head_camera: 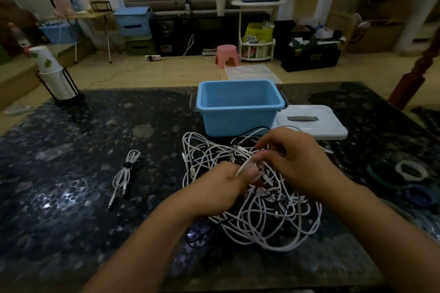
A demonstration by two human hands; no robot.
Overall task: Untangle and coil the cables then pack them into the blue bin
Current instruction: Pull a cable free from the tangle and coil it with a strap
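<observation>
- Two bare forearms reach in over the dark speckled stone tabletop (71, 197).
- Left hand (221, 188) pinches a white cable strand, fingers curled round it.
- Right hand (300, 162) has its fingers curled into the tangled heap of white and black cables (262, 216), gripping strands.
- Beyond the heap stands the open blue plastic bin (238, 121), its white lid (314, 123) flat just beside it.
- One coiled white cable bundle tied with a black strap (125, 173) lies well apart, left of the heap.
</observation>
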